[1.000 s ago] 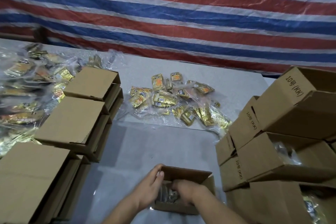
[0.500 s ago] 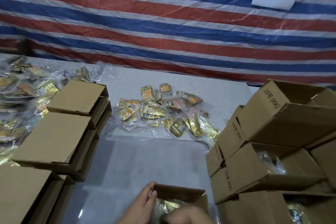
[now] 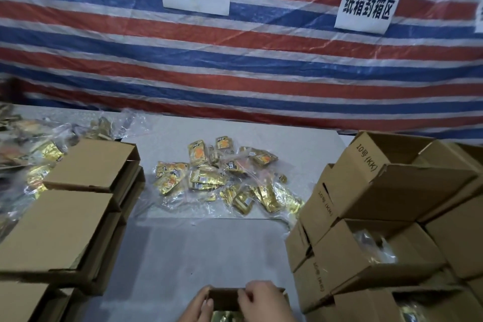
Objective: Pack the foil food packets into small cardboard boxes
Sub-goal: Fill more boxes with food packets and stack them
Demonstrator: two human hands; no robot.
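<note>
A small open cardboard box [image 3: 224, 298] sits at the bottom edge of the view, with gold foil packets [image 3: 226, 316] showing inside it. My left hand [image 3: 200, 306] holds the box's left side. My right hand [image 3: 264, 300] lies over its top right with fingers curled on the far flap. A loose heap of gold foil packets [image 3: 224, 178] in clear plastic lies in the middle of the table, well beyond the box.
Stacks of closed flat boxes [image 3: 78, 191] stand on the left, with more bagged packets [image 3: 31, 154] behind them. Filled open boxes [image 3: 379, 230] are piled on the right. The grey table [image 3: 203, 248] ends at a striped tarp wall [image 3: 235, 73] with two paper signs.
The view has tilted up, so the box and hands sit lower in frame. My right hand came out of the box and now lies on its far flap.
</note>
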